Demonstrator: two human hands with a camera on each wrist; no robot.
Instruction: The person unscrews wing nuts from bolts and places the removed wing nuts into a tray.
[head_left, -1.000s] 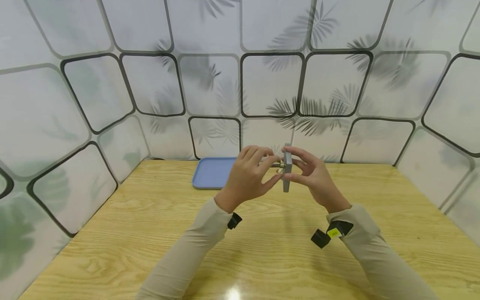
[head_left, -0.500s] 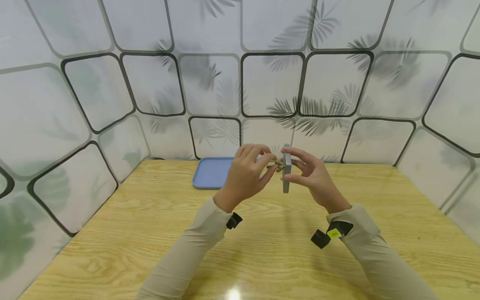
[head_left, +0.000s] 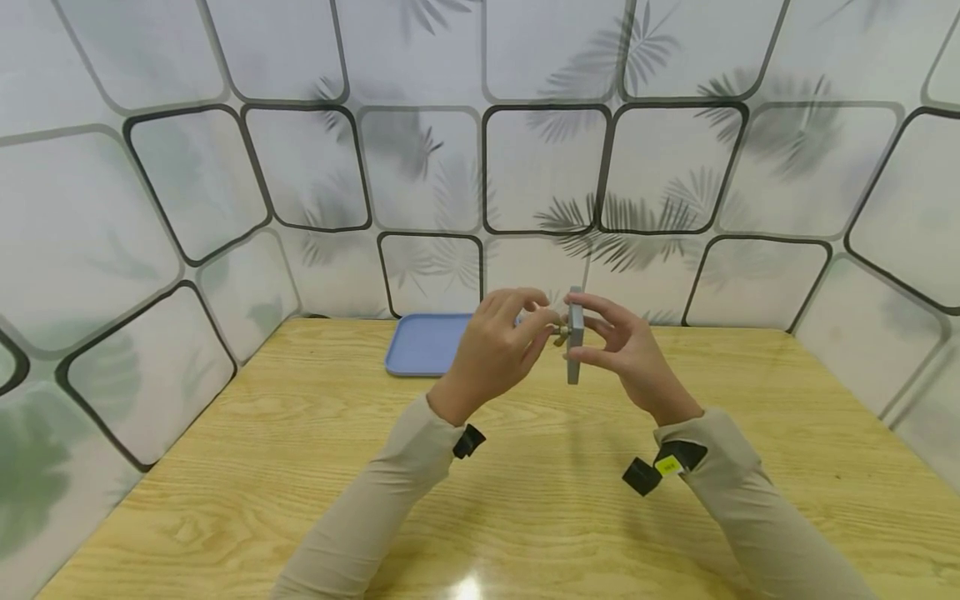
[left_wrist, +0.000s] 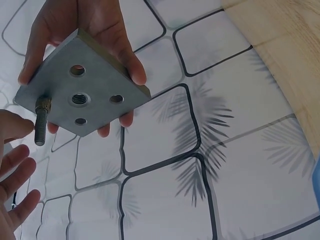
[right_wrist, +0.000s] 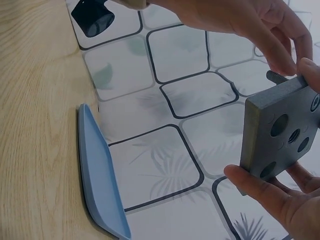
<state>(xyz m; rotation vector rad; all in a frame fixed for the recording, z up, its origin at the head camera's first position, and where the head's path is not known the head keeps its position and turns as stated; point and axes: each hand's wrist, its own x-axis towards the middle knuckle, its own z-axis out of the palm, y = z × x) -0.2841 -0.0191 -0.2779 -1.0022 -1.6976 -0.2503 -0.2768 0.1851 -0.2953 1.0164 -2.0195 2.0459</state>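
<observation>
My right hand point(head_left: 626, 354) holds a square grey metal plate point(left_wrist: 55, 85) by its edges, raised above the table. Several holes go through the plate, the middle one threaded. A threaded bolt point(left_wrist: 40, 132) sticks out near one corner, with a brass-coloured nut point(left_wrist: 44, 104) close against the plate face. Beside the bolt is my left hand point(head_left: 495, 346), one fingertip right at the shaft and the other fingers spread loosely. In the head view the left index finger and thumb partly cover the bolt. The right wrist view shows the plate's other face, with the right fingers along its edges.
A shallow blue tray point(head_left: 422, 346) lies at the back of the wooden table point(head_left: 300, 450), behind the left hand. A patterned cloth backdrop point(head_left: 420, 175) rises from the table's rear and side edges. Small black cameras point(head_left: 642, 476) are strapped to the wrists.
The left fingers have shifted about the bolt and nut, drawing back a little and then coming close again; the nut's angle has changed. The right hand and plate have stayed nearly still.
</observation>
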